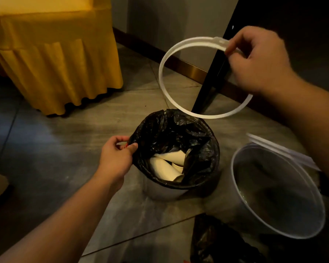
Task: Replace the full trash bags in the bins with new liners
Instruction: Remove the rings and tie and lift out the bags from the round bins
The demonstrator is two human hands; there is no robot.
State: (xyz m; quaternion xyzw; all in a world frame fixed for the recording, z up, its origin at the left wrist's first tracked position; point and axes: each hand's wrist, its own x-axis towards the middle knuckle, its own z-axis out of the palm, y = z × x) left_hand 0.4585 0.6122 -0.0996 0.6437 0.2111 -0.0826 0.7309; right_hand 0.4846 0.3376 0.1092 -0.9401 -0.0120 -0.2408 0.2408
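Head view, single frame, dim warm light.

- Left hand (116,158): low centre. Grip pinching the left edge of the black trash bag (171,130) between the thumb and curled fingers.
- The black trash bag sits in a round grey bin (160,192) standing on the tiled floor (55,149). Its mouth is crumpled and slack. On the near and right sides the plastic is folded over the bin's rim.
- Inside the bag are pale paper cups (165,166), lying on their sides.
- Right hand (258,61): raised, upper right. Grip curled around the top arc of a white ring (161,74), fingers wrapped over the band.
- The white ring is in the air, tilted, behind and above the grey bin. Its lower arc appears just past the bag's far edge. Whether they touch cannot be told.
- Second bin (273,186): right of the first and near it, inner wall pale and bare.
- Behind the second bin are pale flat strips (283,150), partly hidden by the right forearm. Identity unclear.
- A second black bag (217,242) lies crumpled on the floor at the bottom edge.
- Upper left: a yellow pleated cover (55,63) hangs down to the floor.
- A dark slanted panel (213,80) is seen through the ring, with a brass-coloured baseboard (194,71) along the wall.
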